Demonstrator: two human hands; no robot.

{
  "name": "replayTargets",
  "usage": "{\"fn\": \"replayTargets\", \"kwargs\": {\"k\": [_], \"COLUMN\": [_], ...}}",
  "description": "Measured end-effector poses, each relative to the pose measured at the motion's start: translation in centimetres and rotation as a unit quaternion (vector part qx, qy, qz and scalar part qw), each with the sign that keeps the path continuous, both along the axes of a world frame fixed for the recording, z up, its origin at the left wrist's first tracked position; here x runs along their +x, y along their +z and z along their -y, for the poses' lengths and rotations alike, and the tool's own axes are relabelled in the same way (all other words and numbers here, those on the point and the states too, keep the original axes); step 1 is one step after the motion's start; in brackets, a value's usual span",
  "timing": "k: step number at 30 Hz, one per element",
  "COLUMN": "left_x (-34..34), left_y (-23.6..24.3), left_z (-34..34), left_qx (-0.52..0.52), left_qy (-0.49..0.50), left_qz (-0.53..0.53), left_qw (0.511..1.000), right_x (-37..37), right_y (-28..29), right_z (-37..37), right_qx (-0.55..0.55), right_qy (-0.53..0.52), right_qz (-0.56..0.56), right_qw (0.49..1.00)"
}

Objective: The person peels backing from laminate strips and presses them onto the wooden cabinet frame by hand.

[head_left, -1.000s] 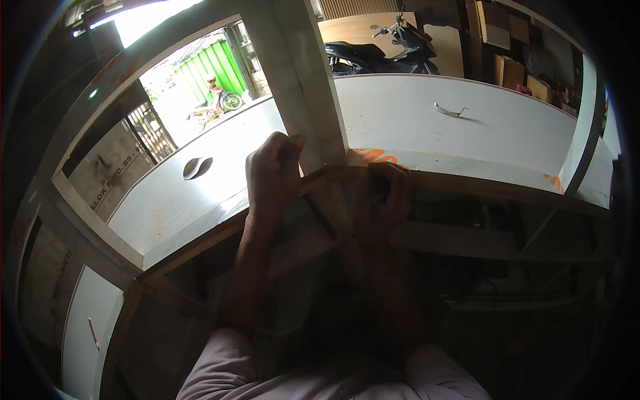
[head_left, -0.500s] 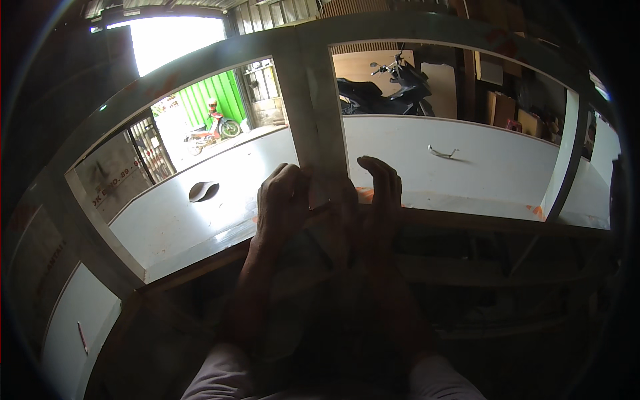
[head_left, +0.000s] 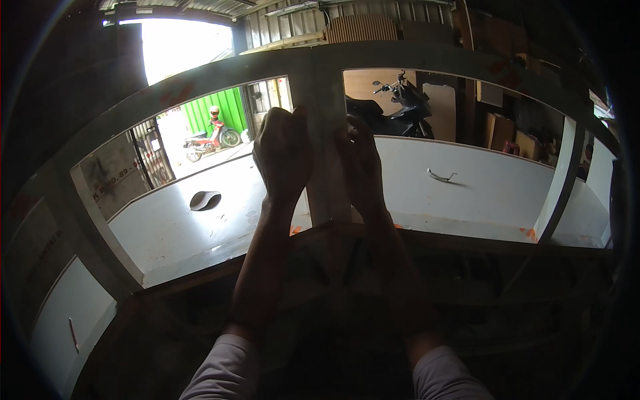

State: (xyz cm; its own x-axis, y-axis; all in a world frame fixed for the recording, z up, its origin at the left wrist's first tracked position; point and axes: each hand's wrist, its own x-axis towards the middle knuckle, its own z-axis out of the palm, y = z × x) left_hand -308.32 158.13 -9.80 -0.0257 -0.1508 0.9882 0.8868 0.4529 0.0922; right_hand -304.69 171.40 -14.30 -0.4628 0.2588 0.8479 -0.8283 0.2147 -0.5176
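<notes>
Both of my hands are raised against the upright middle post [head_left: 327,157] of a large grey frame. My left hand [head_left: 285,150] is closed at the post's left edge, its knuckles up and its thumb side against the post. My right hand [head_left: 360,160] is at the right edge, fingers bent inward and drawn together toward the post. Shadow and the backs of the hands hide whatever is in either grip. Left of my left hand, a curled brown strip [head_left: 205,200] lies on the white board [head_left: 167,227] behind the frame.
A thin curved metallic piece [head_left: 440,176] lies on the right white board [head_left: 480,167]. A red pencil-like stick [head_left: 73,335] is at the lower left. Beyond the frame stand a black motorcycle [head_left: 407,107] and a red one [head_left: 213,137] by a green fence [head_left: 217,107].
Both hands have moved up along the post. My right hand's fingers, raised and apart before, are now bent in close to it. The view has tilted slightly upward.
</notes>
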Motion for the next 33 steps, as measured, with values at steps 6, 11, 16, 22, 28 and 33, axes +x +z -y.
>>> {"fn": "replayTargets", "kwargs": {"k": [6,11,16,22,28,33], "left_x": [-0.5,-0.1,-0.1,-0.7,-0.5,-0.1], "left_y": [1.2,1.2,1.6,1.6,1.6,1.9], "left_z": [-2.1,-2.6,-2.5,-2.6,-2.6,-2.5], "left_qx": [0.044,0.078,0.070,0.085,0.082,0.077], "left_qy": [0.003,-0.058,-0.062,-0.040,-0.060,-0.071], "left_qz": [-0.039,0.042,0.026,0.017,0.028,0.031], "left_qw": [0.998,0.994,0.995,0.995,0.994,0.994], "right_x": [-0.7,-1.2,-1.9,-1.9,-2.3,-1.4], "right_y": [2.8,3.0,2.8,3.2,3.7,4.3], "right_z": [0.1,1.2,0.8,0.8,0.5,1.1], "right_qx": [0.034,0.023,0.053,0.043,0.024,0.016], "right_qy": [-0.032,-0.055,-0.090,-0.059,-0.030,-0.111], "right_qz": [-0.021,-0.041,-0.064,-0.051,-0.029,-0.027], "right_qw": [0.999,0.997,0.993,0.996,0.999,0.993]}}
